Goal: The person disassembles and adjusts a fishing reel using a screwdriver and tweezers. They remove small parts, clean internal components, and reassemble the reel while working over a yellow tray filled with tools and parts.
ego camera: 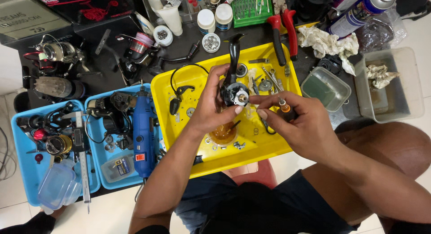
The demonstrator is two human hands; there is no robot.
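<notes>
Left hand (210, 109) is wrapped around the black fishing reel body (235, 91), fingers curled shut on it, thumb tip up beside the small brass shaft end at its face. Reel's long black arm stands upright, pointing away from me. I'm holding it in the air just above the yellow tray (269, 146).

Right hand (301, 122) is mostly closed: a small orange-handled screwdriver (284, 109) is tucked in the palm under the curled fingers, tip poking up. Index finger is stretched out left, reaching the reel's face; can't tell if it actually touches the shaft.

On the tray under my hands: a round amber dish (223, 134) directly below the left wrist, loose washers and screws around it, a wire bail arm (180, 88) on the left side, small wrenches and a gear near the far edge.

Left of the yellow tray, a blue tray (104, 178) holds a blue rotary tool (143, 135) and more reel parts. Red-handled pliers (283, 33) lie across the yellow tray's far rim. A clear plastic tub (325, 87) sits just right of the tray.
</notes>
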